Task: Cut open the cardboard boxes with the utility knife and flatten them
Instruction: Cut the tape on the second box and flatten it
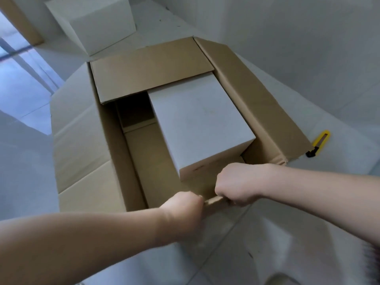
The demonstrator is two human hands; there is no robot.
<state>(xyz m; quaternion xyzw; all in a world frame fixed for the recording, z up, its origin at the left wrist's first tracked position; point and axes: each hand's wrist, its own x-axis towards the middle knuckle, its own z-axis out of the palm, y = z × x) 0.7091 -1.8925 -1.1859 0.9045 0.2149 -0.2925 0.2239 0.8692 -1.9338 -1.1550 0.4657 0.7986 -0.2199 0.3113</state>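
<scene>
Both hands [209, 195] on open brown box's [82, 130] near flap, apparently gripping.

A small box [202, 128] is sitting inside the big open box [82, 128], toward its right. A knife [318, 145] is lying on the floor [339, 103] just right of it. Another box [92, 21] is standing far left.

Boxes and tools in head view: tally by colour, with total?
Brown box: 1, open, near flap gripped by left hand and right hand
White boxes: 2, inner box, far box
Yellow knife: 1, on floor
Total: 4
</scene>
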